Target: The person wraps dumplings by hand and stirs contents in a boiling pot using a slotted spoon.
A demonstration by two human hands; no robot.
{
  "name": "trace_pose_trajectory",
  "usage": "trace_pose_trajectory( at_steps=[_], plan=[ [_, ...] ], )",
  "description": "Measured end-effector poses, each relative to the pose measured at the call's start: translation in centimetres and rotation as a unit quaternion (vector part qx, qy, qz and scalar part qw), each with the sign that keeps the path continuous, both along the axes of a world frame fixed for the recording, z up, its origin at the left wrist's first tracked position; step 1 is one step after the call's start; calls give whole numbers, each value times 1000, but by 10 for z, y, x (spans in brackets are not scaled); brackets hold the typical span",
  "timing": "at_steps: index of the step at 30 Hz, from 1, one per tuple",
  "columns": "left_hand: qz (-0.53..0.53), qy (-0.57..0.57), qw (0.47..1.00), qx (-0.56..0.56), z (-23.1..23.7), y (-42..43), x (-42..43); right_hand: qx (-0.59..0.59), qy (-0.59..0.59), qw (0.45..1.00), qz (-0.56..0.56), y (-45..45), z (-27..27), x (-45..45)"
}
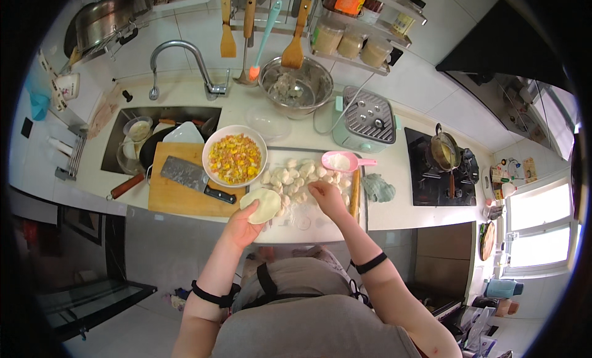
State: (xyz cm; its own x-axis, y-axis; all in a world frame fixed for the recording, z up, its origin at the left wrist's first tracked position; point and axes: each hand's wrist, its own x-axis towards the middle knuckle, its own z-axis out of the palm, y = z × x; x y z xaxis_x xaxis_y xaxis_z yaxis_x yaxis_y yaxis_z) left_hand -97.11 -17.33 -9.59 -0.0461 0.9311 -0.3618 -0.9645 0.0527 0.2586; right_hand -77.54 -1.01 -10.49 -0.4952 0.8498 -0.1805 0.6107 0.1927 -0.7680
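Observation:
In my left hand (244,227) lies a round, flat dough wrapper (262,205), with the thumb on top. My right hand (325,197) hovers over or rests on the pile of small dough pieces (296,177), its fingers curled; whether they grip a piece is hidden. The dough lies on a floured mat (282,233). Behind my left hand a white bowl (262,157) holds a chopped yellow and pink filling. A pink scoop (366,162) with flour sits at the mat's back right, and a wooden rolling pin (355,194) lies along the right side.
A cleaver (185,173) rests on a wooden cutting board (171,203), partly over the sink (115,147). A steel mixing bowl (296,109) and a green appliance (365,122) stand behind. A crumpled green cloth (379,188) lies right of the mat, before a gas hob (428,191) with a pan.

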Motion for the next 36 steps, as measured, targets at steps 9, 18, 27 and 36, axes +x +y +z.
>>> trace_pose_trajectory(
  at_steps=[9,18,27,36],
  plan=[
    [-102,305,946,-31,32,38,26,-164,158,969,95,-18,53,-39],
    [12,369,920,-129,72,40,14,-133,265,954,41,-16,71,-71],
    [82,134,987,21,71,59,-11,-120,256,957,64,0,100,-97],
    [34,32,992,116,106,67,-86,167,253,953,26,93,188,-183]
  ],
)
